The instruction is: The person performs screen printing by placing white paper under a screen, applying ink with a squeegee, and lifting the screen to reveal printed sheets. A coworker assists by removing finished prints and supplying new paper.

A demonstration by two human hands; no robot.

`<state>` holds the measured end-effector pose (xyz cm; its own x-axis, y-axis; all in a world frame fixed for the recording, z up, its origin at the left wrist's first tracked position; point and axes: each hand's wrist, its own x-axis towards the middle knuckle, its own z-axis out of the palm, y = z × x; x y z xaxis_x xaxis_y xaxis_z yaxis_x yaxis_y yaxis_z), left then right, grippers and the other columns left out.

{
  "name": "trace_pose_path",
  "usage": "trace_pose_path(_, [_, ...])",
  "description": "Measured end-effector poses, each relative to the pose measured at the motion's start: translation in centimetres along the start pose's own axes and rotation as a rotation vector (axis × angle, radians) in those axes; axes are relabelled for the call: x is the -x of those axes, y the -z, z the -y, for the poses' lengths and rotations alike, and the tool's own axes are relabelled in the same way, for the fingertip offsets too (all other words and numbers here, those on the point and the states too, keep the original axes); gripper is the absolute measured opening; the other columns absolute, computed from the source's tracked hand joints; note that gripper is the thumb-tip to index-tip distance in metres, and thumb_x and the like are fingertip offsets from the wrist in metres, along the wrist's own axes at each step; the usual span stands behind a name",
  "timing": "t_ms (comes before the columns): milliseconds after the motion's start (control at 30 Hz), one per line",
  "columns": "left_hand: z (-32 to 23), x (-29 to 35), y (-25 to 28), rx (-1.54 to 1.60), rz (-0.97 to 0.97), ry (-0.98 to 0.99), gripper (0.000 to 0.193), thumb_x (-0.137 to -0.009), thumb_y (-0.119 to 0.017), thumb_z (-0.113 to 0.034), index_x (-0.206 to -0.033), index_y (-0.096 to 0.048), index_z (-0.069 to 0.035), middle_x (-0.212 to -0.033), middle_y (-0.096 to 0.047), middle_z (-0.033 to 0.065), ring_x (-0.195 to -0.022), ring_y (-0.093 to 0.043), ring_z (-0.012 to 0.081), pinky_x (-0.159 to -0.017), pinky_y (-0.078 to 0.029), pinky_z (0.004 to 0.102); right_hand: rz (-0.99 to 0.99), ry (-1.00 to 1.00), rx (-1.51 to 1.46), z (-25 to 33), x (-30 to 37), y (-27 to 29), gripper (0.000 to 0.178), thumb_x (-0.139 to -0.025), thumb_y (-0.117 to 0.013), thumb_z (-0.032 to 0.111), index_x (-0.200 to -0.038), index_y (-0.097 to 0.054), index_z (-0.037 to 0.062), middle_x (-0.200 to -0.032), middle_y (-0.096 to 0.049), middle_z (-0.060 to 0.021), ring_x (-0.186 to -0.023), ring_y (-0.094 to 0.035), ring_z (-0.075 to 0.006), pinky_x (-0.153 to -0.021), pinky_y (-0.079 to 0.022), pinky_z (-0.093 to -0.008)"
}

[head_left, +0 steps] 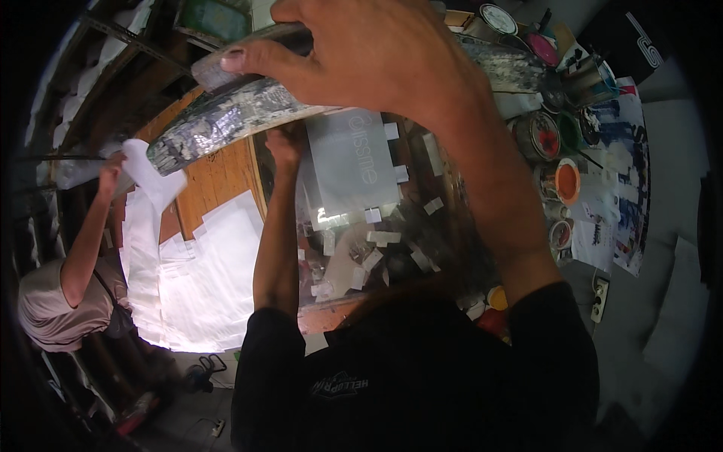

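Close to the camera, my right hand (354, 64) is wrapped round a long, paint-crusted frame bar (233, 117), thumb along a rounded dark edge. The bar is tilted up over the worktable and runs off to the right. Below it, my left hand (283, 147) reaches in with fingers curled, partly shaded by the bar. What it pinches, if anything, is too small to make out. Beside that hand lies a pale grey sheet (350, 173) with faint lettering, on a glossy surface (346, 290) with white tape pieces around it.
On the left a co-worker's hand (111, 169) holds a white sheet (154, 177) above a spread of white sheets (215, 279). Open paint tins stand along the right, among them a red one (546, 135) and an orange one (566, 181). A power strip (599, 301) lies lower right.
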<state>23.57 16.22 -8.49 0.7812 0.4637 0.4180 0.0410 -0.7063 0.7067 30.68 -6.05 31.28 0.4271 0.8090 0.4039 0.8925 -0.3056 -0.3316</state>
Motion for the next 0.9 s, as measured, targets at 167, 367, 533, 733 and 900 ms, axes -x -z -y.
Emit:
trace_pose_path(167, [-2.7, -0.2, -2.3, -0.327, 0.229, -0.083, 0.015, -0.093, -0.069, -0.017, -0.100, -0.078, -0.006, -0.096, -0.074, 0.0160, -0.086, -0.071, 0.0304, -0.079, -0.054, 0.0372, 0.333, -0.352, -0.193, 0.4, -3.0, 4.5, 0.051, -0.105, -0.054, 0.038, -0.070, -0.063, 0.0022, -0.048, -0.037, 0.0054, -0.044, -0.031, -0.0056, -0.040, -0.029, -0.0240])
trace_pose_path(367, [4.6, 4.5, 13.4, -0.104, -0.099, 0.323, 0.021, -0.096, -0.068, -0.013, -0.107, -0.073, 0.004, -0.084, -0.074, 0.0153, -0.067, -0.073, 0.0194, -0.064, -0.058, 0.0344, 0.147, -0.310, 0.082, 0.2, -5.1, 0.9, 0.054, -0.103, -0.060, 0.040, -0.063, -0.060, 0.0034, -0.048, -0.041, 0.0006, -0.043, -0.034, -0.0087, -0.042, -0.030, -0.0291])
trace_pose_path(533, [5.7, 15.6, 27.3, -0.343, -0.578, 0.410, 0.049, -0.098, -0.067, -0.010, -0.140, -0.049, 0.010, -0.133, -0.061, 0.0264, -0.109, -0.068, 0.0369, -0.090, -0.059, 0.0449, 0.009, -0.204, 0.209, -1.6, -4.0, 1.9, 0.063, -0.098, -0.066, 0.045, -0.057, -0.060, -0.0032, -0.049, -0.049, -0.0121, -0.046, -0.049, -0.0181, -0.047, -0.037, -0.0396])
trace_pose_path(733, [-6.3, 25.6, 17.6, -0.686, 0.321, 0.203, 0.057, -0.102, -0.056, -0.029, -0.157, -0.043, -0.020, -0.170, -0.021, 0.0185, -0.157, -0.008, 0.0466, -0.117, 0.003, 0.0748, -0.060, -0.137, 0.204, -1.0, -4.8, 0.1, 0.059, -0.098, -0.065, 0.045, -0.067, -0.068, -0.0044, -0.059, -0.062, -0.0180, -0.054, -0.061, -0.0242, -0.056, -0.045, -0.0435])
trace_pose_path(900, [-11.5, 17.5, 3.9, -0.503, 0.285, 0.011, 0.056, -0.102, -0.055, -0.029, -0.154, -0.044, -0.011, -0.164, -0.030, 0.0237, -0.155, -0.018, 0.0454, -0.117, -0.008, 0.0747, 0.102, -0.191, 0.054, 0.9, -4.7, 0.4, 0.057, -0.101, -0.059, 0.049, -0.077, -0.071, -0.0014, -0.061, -0.061, -0.0074, -0.053, -0.054, -0.0181, -0.051, -0.046, -0.0382])
